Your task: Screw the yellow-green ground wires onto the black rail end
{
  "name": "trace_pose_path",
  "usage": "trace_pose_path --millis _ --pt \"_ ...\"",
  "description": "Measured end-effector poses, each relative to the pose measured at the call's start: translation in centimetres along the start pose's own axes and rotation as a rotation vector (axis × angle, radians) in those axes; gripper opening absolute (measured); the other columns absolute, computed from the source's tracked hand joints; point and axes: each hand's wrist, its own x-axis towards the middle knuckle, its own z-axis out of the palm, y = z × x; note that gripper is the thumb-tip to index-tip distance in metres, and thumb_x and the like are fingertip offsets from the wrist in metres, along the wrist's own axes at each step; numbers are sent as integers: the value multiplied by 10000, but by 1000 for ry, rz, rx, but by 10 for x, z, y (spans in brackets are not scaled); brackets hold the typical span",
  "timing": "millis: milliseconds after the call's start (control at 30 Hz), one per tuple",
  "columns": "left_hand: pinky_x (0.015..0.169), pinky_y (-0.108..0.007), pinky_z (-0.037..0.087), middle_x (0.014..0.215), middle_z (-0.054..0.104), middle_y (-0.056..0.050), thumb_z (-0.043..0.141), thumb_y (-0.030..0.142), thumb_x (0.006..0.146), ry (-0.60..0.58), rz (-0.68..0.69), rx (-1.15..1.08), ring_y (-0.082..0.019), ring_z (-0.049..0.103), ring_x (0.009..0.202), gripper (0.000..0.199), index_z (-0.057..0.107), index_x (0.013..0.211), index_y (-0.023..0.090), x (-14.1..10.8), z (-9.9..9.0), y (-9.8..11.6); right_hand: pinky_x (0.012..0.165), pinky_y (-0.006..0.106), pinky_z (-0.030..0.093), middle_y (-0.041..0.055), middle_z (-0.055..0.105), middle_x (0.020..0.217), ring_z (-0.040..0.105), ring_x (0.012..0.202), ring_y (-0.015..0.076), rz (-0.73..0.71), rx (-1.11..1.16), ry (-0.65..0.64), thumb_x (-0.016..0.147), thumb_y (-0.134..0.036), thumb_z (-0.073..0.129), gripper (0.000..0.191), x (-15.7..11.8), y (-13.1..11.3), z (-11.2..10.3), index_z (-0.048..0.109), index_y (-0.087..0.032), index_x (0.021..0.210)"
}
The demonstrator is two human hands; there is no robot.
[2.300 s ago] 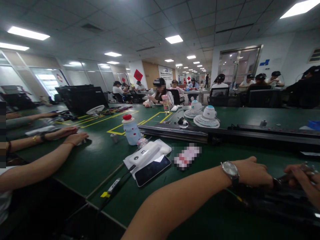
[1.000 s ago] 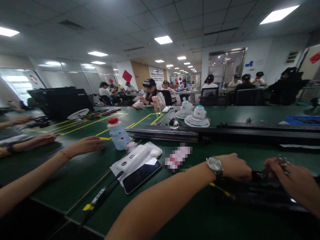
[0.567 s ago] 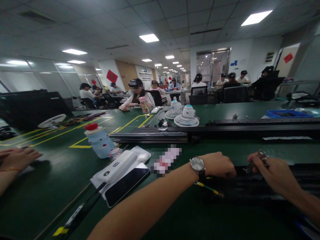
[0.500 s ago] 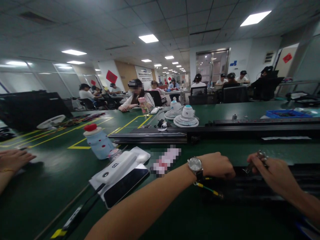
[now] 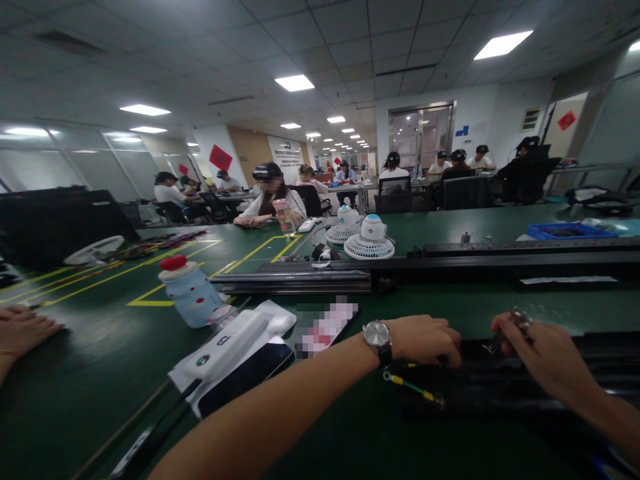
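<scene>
My left hand (image 5: 425,339), with a wristwatch (image 5: 377,335) on its wrist, is closed. Its fingers curl down at the edge of a long black metal part (image 5: 480,387), and whatever they grip is hidden. To its right, my right hand (image 5: 547,350) is closed around a shiny metal tool (image 5: 521,321), its kind unclear, over the same black part. A short green-and-yellow wire with a ring terminal (image 5: 411,387) sticks out below the watch.
Left of my arm lie a black phone (image 5: 245,380), a white device (image 5: 225,347) with a cable and a blue bottle (image 5: 190,293). Black rails (image 5: 300,280) and white fans (image 5: 370,240) stand beyond. Another person's hand (image 5: 27,333) rests at far left; a co-worker (image 5: 273,200) sits opposite.
The view has shifted slightly. Both hands stay at the black part; my left hand's fingers now point further downward. The metal tool remains in my right hand.
</scene>
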Motion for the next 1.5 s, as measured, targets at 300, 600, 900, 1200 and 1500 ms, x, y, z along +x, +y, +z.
trace_pose_path --millis 300,600,900,1200,1500 --pt "724 -288 419 1089 638 -1 641 239 894 90 -14 4 -189 538 975 146 666 1027 296 -7 2 0 663 327 512 15 702 682 702 674 220 -35 -2 27 1003 -503 318 462 -1 -3 -2 678 -231 904" --pt "797 -269 419 1073 608 -13 609 243 924 116 -73 -51 -178 539 1007 138 651 1050 281 -6 5 4 663 330 500 11 689 674 683 657 217 -32 17 21 996 -513 322 459 -3 -1 -1 674 -231 912" --pt "920 -296 413 1256 478 -33 630 315 915 219 -154 -76 -197 477 1128 132 690 1026 277 -14 7 4 657 318 506 7 689 671 689 656 209 -35 -1 22 995 -497 321 457 -3 -1 -1 683 -230 919" --pt "979 -321 401 1254 526 -44 628 327 919 234 -164 -245 -213 500 1147 138 685 1016 248 -12 26 -3 654 317 517 8 691 666 692 651 207 -10 5 9 995 -531 321 482 -2 1 0 692 -229 933" --pt "946 -319 424 1232 551 -51 605 311 935 286 -155 -280 -200 530 1102 132 663 1024 233 -10 35 -1 650 324 509 5 683 658 688 640 204 -24 6 7 1004 -529 320 483 -3 1 1 687 -224 928"
